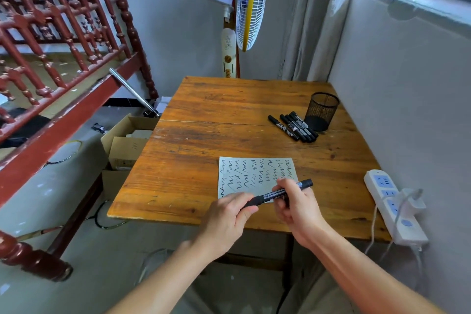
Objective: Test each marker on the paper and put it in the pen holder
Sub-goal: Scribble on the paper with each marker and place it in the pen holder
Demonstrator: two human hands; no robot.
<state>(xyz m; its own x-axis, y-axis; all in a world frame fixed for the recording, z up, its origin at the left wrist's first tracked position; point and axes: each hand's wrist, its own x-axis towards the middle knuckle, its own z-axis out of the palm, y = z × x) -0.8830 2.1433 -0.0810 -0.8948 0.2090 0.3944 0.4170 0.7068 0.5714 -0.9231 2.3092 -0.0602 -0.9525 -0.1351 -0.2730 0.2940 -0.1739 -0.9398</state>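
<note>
A black marker (274,195) lies level between both hands over the near edge of the paper (252,174). My left hand (226,219) pinches its left end, the cap end. My right hand (298,208) grips its barrel, and the other end sticks out past my fingers. The white paper lies on the wooden table (216,120) and is covered with black wavy test lines. Several more black markers (294,126) lie in a loose bunch at the far right, touching the foot of the black mesh pen holder (321,115), which looks empty.
A white power strip (392,205) with a plugged-in charger lies at the table's right edge against the wall. A standing fan (242,7) is behind the table. Cardboard boxes (127,145) and a red wooden bed frame (58,79) stand to the left.
</note>
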